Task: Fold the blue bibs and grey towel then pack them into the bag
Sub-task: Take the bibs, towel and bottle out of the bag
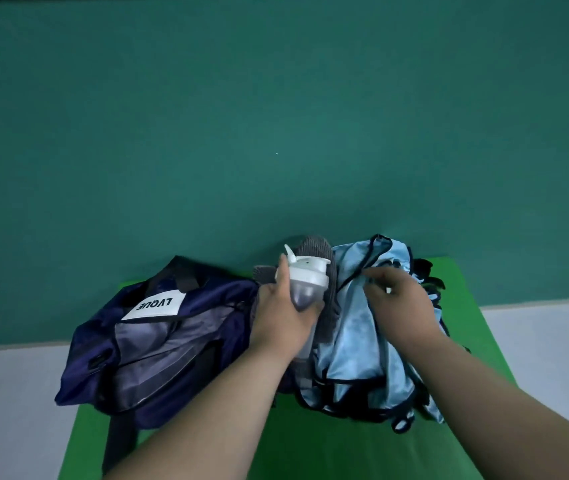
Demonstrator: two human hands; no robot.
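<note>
A navy bag with a white label lies open on the left of the green mat. My left hand grips a clear shaker bottle with a white lid, just right of the bag. Behind the bottle a grey ribbed towel lies crumpled. To the right sits a heap of light blue bibs with dark trim. My right hand rests on top of the heap, fingers curled into the blue cloth.
The mat covers a table that stands against a dark green wall. White floor shows on both sides of the table. A bag strap hangs over the mat's front left.
</note>
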